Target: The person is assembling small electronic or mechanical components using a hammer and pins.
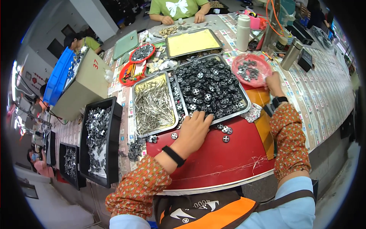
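A metal tray (244, 103) is heaped with small black toy wheels (209, 82) that have silver cross-shaped hubs. Over its near rim reaches my left hand (194, 131), fingers spread and fingertips among the nearest wheels; its thumb is hidden. My right hand (274, 84) is at the right rim of a pink plastic dish (239, 61), fingers curled; whether they pinch a small part or the rim is hidden. Small grey metal pieces (248, 70) lie in that dish. To the left, a second metal tray (136, 131) contains thin silver pins (154, 108).
Several loose wheels (225, 133) lie on the red board (213, 160). Black bins (114, 129) of dark parts stand left. Behind are red dishes (124, 76), a yellow-lined tray (193, 43), a white bottle (243, 32) and a steel flask (291, 54). A person (179, 9) sits opposite.
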### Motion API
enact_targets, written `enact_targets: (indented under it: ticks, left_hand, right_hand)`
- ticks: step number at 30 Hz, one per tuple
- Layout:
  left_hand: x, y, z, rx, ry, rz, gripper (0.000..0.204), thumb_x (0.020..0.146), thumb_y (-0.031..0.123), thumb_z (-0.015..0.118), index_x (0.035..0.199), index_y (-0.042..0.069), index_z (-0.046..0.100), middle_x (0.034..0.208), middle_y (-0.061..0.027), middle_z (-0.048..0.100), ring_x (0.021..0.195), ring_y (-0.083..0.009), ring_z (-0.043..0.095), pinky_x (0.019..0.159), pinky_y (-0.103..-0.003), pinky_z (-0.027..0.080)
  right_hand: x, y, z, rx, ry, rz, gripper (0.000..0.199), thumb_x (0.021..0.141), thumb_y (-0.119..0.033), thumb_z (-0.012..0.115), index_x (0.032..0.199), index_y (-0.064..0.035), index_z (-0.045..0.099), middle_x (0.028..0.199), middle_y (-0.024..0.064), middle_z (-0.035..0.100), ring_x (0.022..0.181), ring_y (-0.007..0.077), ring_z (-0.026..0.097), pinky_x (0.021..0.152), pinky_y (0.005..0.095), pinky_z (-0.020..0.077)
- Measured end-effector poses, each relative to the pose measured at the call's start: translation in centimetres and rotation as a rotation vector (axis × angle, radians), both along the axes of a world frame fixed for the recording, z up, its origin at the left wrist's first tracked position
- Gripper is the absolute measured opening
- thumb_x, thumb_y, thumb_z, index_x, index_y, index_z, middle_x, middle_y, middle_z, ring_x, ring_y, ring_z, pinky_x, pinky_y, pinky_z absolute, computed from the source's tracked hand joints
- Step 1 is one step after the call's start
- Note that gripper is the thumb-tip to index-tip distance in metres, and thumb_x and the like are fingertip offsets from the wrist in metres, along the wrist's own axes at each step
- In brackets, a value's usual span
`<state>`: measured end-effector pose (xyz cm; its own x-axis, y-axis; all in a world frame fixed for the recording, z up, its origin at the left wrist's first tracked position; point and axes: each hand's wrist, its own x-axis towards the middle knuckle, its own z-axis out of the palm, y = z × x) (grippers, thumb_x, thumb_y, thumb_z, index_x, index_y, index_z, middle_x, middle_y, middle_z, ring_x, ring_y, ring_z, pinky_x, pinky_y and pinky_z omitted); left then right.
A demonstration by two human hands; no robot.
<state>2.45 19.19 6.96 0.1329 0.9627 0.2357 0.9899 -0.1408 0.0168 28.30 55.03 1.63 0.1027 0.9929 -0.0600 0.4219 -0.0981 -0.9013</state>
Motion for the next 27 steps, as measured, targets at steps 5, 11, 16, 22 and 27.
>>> enact_targets:
  ticks: [5, 11, 16, 22, 27]
  left_hand:
    - [-0.2, 2.2, -1.3, 0.003, 0.141, -0.064, 0.041, 0.086, 0.016, 0.068, 0.126, 0.017, 0.057, 0.101, -0.0049, 0.058, 0.098, -0.0237, 0.06, 0.073, -0.037, 0.051]
    - [-0.5, 1.9, -1.4, 0.119, 0.084, -0.095, 0.039, 0.085, 0.012, 0.064, 0.123, 0.021, 0.059, 0.097, -0.005, 0.056, 0.087, -0.0238, 0.061, 0.062, -0.036, 0.054]
    - [-0.4, 3.0, 2.5, 0.26, 0.002, -0.058, 0.035, 0.086, 0.01, 0.064, 0.119, 0.021, 0.063, 0.092, -0.0051, 0.056, 0.081, -0.0258, 0.061, 0.061, -0.037, 0.053]
    - [-0.8, 3.8, 4.5, 0.29, 0.005, -0.044, 0.021, 0.092, 0.02, 0.071, 0.112, 0.023, 0.067, 0.089, -0.0015, 0.059, 0.081, -0.0222, 0.064, 0.062, -0.036, 0.054]
    - [-1.4, 3.6, 4.7, 0.276, 0.011, -0.025, 0.024, 0.091, 0.023, 0.072, 0.114, 0.025, 0.067, 0.089, -0.0009, 0.061, 0.082, -0.0227, 0.066, 0.062, -0.037, 0.055]
  right_hand:
    - [8.1, 1.3, -0.4, 0.036, -0.148, -0.049, 0.055, 0.084, -0.005, 0.049, 0.139, 0.0003, 0.048, 0.076, 0.0142, 0.063, 0.046, 0.0205, 0.06, 0.035, 0.0357, 0.0443]
    - [11.4, -2.9, 1.2, 0.278, -0.682, -0.062, 0.044, 0.092, -0.013, 0.057, 0.134, -0.0012, 0.051, 0.09, 0.0211, 0.066, 0.071, 0.0343, 0.067, 0.059, 0.0451, 0.0535]
    - [6.5, -12.2, 3.5, 0.663, -0.688, 0.449, 0.022, 0.092, -0.015, 0.065, 0.111, -0.0032, 0.065, 0.111, 0.0189, 0.063, 0.105, 0.0415, 0.06, 0.092, 0.0483, 0.0488]
    - [0.4, -18.6, 1.8, 0.822, -0.745, 0.876, 0.052, 0.087, -0.015, 0.069, 0.137, -0.015, 0.06, 0.132, 0.0159, 0.06, 0.12, 0.039, 0.057, 0.099, 0.0466, 0.0478]
    - [0.6, -21.8, 4.4, 0.467, -0.738, 1.126, 0.035, 0.086, -0.023, 0.073, 0.12, -0.0167, 0.072, 0.117, 0.0119, 0.063, 0.113, 0.0359, 0.06, 0.094, 0.05, 0.0475]
